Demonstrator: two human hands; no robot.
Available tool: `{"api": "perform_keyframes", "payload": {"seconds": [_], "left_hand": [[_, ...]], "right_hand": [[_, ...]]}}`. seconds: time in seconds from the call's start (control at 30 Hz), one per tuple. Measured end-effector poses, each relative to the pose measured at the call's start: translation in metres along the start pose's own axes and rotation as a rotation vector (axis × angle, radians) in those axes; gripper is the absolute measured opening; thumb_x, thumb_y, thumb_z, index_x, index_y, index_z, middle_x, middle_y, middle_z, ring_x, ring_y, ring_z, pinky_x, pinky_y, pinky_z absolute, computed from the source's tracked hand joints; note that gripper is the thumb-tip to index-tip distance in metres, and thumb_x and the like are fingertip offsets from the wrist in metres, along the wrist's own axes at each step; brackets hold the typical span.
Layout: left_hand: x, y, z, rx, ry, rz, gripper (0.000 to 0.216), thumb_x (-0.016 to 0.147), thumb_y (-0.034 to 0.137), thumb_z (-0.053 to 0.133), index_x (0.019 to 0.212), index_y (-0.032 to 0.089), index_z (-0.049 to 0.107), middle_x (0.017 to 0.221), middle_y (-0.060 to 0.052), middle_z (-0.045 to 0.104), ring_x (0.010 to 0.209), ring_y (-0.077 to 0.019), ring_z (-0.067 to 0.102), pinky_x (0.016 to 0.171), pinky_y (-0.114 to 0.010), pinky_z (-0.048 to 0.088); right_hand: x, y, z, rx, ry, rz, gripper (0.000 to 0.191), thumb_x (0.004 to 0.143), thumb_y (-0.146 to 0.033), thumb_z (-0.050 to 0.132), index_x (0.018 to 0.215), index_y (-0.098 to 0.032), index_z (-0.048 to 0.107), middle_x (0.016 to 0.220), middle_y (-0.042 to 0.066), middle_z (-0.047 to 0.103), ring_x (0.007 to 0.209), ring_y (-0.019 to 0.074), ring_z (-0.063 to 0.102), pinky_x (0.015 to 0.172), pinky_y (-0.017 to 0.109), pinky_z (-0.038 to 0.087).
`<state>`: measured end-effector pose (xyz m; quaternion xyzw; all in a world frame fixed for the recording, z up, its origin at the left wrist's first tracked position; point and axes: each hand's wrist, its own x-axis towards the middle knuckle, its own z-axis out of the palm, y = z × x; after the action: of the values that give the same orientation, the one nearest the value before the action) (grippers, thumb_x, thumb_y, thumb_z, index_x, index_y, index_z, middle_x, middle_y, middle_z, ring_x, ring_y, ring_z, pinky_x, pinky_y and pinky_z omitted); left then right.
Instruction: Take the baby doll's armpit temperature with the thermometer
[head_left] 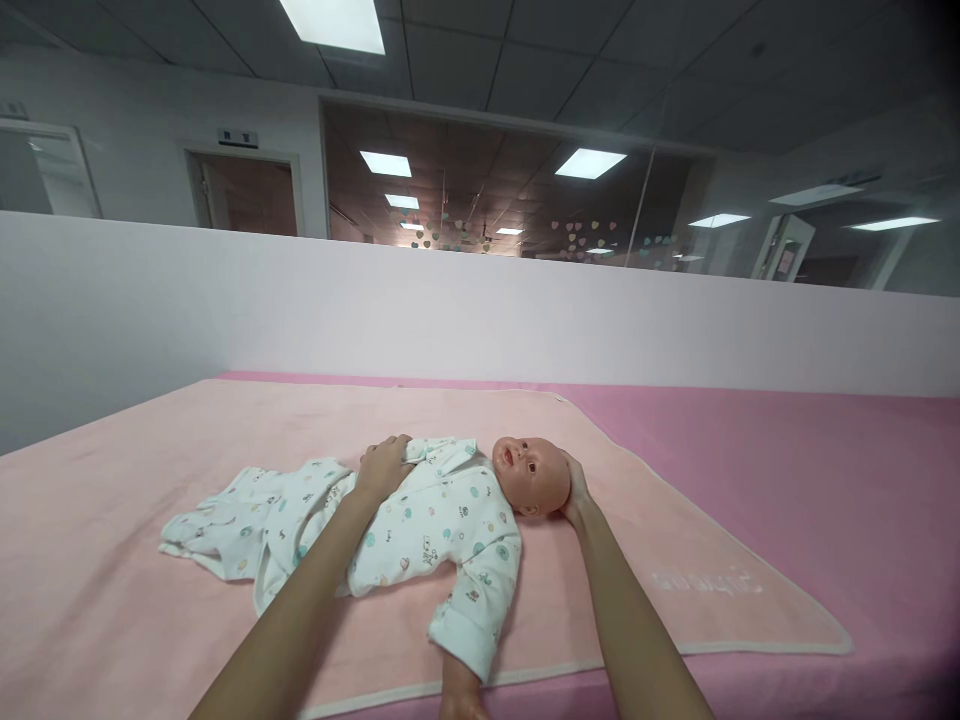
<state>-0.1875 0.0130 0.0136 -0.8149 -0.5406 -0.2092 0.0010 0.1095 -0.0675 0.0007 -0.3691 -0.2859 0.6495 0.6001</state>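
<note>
Doll [439,510] near six o'clock: lying on its back on the peach blanket [142,490], pointing its head toward three, trailing the legs of a patterned white outfit [405,545] toward nine, and reaching one arm over the blanket's near edge toward six. Resting the left hand [385,466] palm-down across its middle and cupping the crown of its head with the right hand [577,488] at five o'clock, with fingers mostly hidden behind.

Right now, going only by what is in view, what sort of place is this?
Possibly a childcare training room: a clothed baby doll lies on a pink blanket, and heart-shaped decorations show at the large window beyond the white partition.
</note>
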Motion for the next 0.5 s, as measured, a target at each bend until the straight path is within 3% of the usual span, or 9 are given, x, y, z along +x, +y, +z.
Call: {"api": "perform_keyframes", "payload": {"seconds": [0.5], "left_hand": [[-0.0011, 0.0019, -0.0010, 0.006, 0.002, 0.009, 0.031, 0.078, 0.027, 0.047, 0.107, 0.018, 0.046, 0.104, -0.007, 0.057, 0.094, -0.0224, 0.053, 0.083, -0.036, 0.036]], "right_hand": [[-0.0016, -0.0007, 0.0033, 0.030, 0.014, -0.001, 0.040, 0.072, -0.041, 0.048, 0.101, -0.016, 0.059, 0.107, 0.010, 0.061, 0.097, 0.0268, 0.057, 0.087, 0.042, 0.044]]}}
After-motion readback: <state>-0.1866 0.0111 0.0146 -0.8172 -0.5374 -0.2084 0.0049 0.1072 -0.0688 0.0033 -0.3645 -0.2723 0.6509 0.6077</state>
